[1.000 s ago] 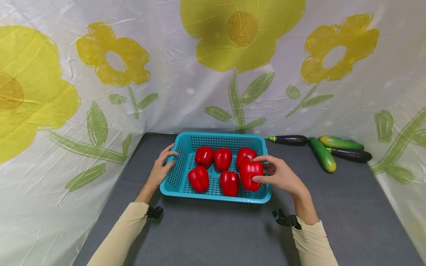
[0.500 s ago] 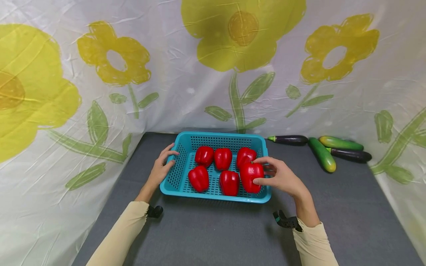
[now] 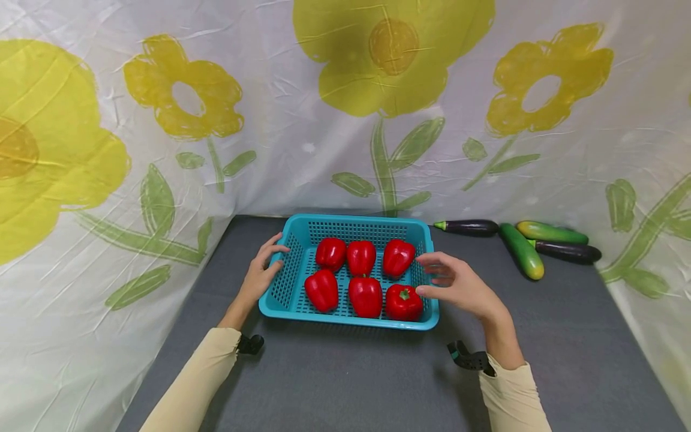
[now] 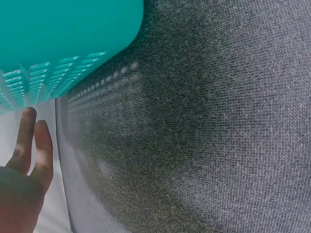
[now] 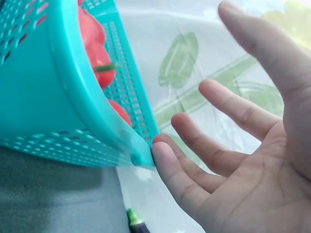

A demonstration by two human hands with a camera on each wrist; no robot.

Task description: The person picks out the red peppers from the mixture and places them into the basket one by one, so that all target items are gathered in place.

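Observation:
A blue perforated plastic basket [image 3: 345, 323] holds several red bell peppers in two rows. At its front right corner lies one bell pepper [image 3: 403, 303], its green stem turned toward the head camera. Another bell pepper [image 3: 365, 297] is left of it, and one more [image 3: 399, 258] sits behind. My left hand [image 3: 260, 276] rests at the basket's left rim; in the left wrist view two straight fingers [image 4: 43, 145] reach toward the perforated wall. Beside the right rim is my right hand [image 3: 459, 285], holding nothing. Its fingers [image 5: 211, 143] are spread in the right wrist view.
At the back right lie an eggplant [image 3: 466, 227] near the basket, a green-yellow zucchini [image 3: 521, 252], a second zucchini [image 3: 553, 231] and another eggplant [image 3: 568, 252]. A dark grey cloth [image 3: 345, 384] covers the table. A flower-printed curtain [image 3: 302, 162] hangs behind.
My right hand has let go of the bell pepper, which is now lower in the front right corner, and drawn slightly right. The front middle pepper has shifted and tipped. The left hand stays put.

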